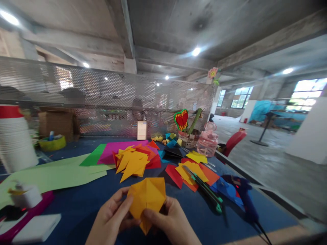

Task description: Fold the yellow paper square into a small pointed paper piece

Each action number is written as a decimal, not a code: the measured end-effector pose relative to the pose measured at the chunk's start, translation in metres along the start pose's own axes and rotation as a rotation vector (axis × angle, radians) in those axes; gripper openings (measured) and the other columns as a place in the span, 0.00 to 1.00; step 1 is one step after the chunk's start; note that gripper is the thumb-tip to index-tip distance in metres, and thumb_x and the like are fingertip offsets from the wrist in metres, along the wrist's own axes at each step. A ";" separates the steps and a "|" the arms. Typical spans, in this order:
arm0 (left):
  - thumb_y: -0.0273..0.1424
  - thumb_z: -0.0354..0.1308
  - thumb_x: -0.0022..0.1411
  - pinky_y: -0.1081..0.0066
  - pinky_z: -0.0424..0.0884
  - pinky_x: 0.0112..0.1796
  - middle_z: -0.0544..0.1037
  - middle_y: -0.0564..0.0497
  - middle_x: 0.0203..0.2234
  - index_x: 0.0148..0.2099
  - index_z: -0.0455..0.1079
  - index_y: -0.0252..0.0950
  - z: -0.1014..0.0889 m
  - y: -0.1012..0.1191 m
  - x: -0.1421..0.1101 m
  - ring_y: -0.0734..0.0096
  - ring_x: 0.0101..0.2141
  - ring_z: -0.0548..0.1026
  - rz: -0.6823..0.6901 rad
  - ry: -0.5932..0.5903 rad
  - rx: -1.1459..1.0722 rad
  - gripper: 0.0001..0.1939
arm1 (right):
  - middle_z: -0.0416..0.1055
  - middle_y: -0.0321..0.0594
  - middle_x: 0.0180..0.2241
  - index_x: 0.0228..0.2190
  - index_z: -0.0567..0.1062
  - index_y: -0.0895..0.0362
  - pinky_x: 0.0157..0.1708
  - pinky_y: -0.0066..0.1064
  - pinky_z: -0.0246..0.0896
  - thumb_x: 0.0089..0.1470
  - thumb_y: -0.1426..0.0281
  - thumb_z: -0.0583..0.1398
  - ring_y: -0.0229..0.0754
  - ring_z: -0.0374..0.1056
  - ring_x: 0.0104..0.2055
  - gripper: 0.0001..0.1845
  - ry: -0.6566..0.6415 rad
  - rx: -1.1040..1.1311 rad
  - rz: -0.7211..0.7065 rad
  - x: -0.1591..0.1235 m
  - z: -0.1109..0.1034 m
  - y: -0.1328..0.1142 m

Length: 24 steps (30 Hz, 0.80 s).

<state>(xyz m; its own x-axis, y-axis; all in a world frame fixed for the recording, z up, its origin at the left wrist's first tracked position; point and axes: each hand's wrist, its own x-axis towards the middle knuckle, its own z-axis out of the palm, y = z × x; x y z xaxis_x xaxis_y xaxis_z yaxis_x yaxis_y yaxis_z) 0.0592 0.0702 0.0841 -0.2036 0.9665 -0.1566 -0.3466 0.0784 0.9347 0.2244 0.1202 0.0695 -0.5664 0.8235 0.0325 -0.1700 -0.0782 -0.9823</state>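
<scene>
both hands on one piece of folded yellow paper [149, 190], held up over the near edge of the counter [84, 207], centre and low in view. left hand [108, 217]: fingers closed in a pinch on the paper's left edge, thumb in front, others behind. right hand [176, 219]: thumb pressed on the front near the lower point, other fingers behind the right edge, also pinched closed. creases run down the paper's middle. just beyond it, a pile of yellow paper pieces [133, 161] overlaps red ones and a purple sheet [109, 153]. green sheet [94, 156] beside that, pale green sheet [56, 175] further left. right side: dark tool with green edges [204, 189] lies across yellow and orange papers, glue gun [246, 200] next to blue paper [224, 187], cord off the counter's near edge. pink bottle [207, 143] stands behind, beside a basket [189, 140]. stacked white cups [15, 143] far left, white box [37, 227] lower left.
</scene>
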 end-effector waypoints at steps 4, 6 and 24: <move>0.53 0.72 0.49 0.66 0.81 0.36 0.81 0.44 0.50 0.58 0.68 0.40 -0.002 -0.003 0.001 0.52 0.45 0.82 -0.026 0.044 -0.047 0.39 | 0.75 0.39 0.30 0.37 0.79 0.62 0.22 0.21 0.56 0.43 0.47 0.71 0.31 0.64 0.24 0.32 0.008 -0.005 -0.002 -0.001 0.001 -0.002; 0.53 0.71 0.50 0.64 0.81 0.38 0.80 0.44 0.51 0.58 0.69 0.41 -0.002 -0.002 0.000 0.50 0.47 0.81 -0.033 0.046 -0.076 0.38 | 0.75 0.39 0.30 0.37 0.79 0.62 0.22 0.21 0.56 0.43 0.47 0.71 0.31 0.63 0.24 0.32 0.020 -0.008 0.000 -0.001 0.001 -0.002; 0.56 0.63 0.58 0.67 0.83 0.36 0.81 0.46 0.49 0.54 0.71 0.39 -0.004 -0.018 0.004 0.56 0.42 0.83 0.265 0.051 0.289 0.31 | 0.80 0.43 0.38 0.40 0.77 0.61 0.37 0.27 0.67 0.44 0.47 0.72 0.38 0.73 0.35 0.32 0.170 0.038 -0.110 0.000 0.005 -0.003</move>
<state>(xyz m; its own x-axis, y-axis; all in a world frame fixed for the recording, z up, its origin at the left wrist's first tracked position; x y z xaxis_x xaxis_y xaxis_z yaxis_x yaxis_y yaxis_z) 0.0608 0.0712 0.0650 -0.2996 0.9494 0.0938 -0.0052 -0.0999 0.9950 0.2209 0.1176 0.0731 -0.3989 0.9111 0.1041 -0.2553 -0.0013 -0.9669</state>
